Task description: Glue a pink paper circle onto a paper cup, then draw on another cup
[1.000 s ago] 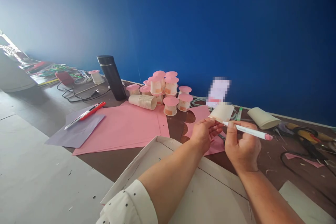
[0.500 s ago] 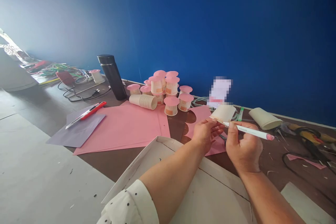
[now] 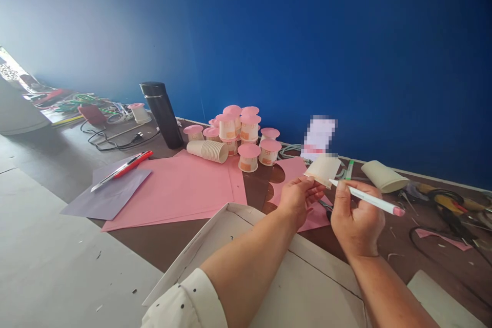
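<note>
My left hand [image 3: 300,199] holds an upside-down white paper cup [image 3: 323,168] by its rim, tilted. My right hand [image 3: 358,215] grips a white marker [image 3: 371,199] with a pink end, its tip at the cup's lower right edge. An orange patch shows low on the cup. Left of my hands, several cups with pink paper discs on top [image 3: 249,156] stand in a stacked group. A nested row of plain cups [image 3: 207,150] lies on its side on pink sheets [image 3: 180,189].
A black bottle [image 3: 162,115] stands near the blue wall. A red cutter [image 3: 123,170] lies on purple paper [image 3: 111,197]. White board [image 3: 215,246] lies under my forearms. Another cup [image 3: 384,176], scissors, cables and scraps are at the right.
The marker tip has moved slightly away from the orange patch, toward the cup's right edge. The cup is turned a little in my left hand. The view has shifted slightly.
</note>
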Available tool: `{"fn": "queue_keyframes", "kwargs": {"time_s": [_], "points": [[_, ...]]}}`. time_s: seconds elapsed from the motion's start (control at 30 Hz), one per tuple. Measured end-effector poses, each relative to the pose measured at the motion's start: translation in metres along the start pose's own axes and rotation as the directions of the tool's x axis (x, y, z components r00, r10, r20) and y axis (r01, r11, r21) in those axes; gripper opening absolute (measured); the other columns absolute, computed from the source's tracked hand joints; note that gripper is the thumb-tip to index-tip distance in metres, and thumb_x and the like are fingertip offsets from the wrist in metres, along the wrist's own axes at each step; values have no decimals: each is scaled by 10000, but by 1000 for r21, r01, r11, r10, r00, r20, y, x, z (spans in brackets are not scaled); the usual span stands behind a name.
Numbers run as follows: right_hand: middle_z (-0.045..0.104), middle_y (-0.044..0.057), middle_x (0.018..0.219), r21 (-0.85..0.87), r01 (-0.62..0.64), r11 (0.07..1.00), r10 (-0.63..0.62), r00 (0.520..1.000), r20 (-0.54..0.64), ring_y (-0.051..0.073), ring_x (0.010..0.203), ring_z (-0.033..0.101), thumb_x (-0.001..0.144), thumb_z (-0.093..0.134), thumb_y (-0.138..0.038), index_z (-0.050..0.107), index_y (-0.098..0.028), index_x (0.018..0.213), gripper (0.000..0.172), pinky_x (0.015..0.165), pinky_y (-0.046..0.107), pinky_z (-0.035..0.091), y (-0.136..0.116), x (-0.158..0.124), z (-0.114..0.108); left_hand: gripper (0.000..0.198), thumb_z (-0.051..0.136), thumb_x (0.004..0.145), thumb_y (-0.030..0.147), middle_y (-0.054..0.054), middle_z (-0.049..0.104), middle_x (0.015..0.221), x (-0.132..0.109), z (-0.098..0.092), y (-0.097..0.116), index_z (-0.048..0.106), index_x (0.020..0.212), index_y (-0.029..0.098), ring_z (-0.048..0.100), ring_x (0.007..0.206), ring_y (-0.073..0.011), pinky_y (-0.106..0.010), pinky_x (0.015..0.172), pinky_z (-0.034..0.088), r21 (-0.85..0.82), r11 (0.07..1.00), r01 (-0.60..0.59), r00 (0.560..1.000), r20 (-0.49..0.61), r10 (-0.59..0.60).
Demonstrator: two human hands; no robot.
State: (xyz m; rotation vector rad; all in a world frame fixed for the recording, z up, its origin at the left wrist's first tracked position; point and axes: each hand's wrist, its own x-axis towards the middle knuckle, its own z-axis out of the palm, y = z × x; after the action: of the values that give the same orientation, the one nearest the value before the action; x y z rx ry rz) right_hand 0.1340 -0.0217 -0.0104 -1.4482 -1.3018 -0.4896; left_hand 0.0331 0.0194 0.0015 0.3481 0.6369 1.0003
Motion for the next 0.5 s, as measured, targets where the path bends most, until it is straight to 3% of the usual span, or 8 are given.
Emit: {"fn": "queue_keyframes", "kwargs": {"time_s": [0.5], "points": [[662,110,861,-15,24,1000,-23,998,61,197,805,632,867,532,-319,587,-145,893,184,703,297,471,-3,0,0,99,623,787,215,-92,659,770,11,-9,-10,608,790,117,639,713,-131,-243,736,499,24,999,-44,997,69,43]]}}
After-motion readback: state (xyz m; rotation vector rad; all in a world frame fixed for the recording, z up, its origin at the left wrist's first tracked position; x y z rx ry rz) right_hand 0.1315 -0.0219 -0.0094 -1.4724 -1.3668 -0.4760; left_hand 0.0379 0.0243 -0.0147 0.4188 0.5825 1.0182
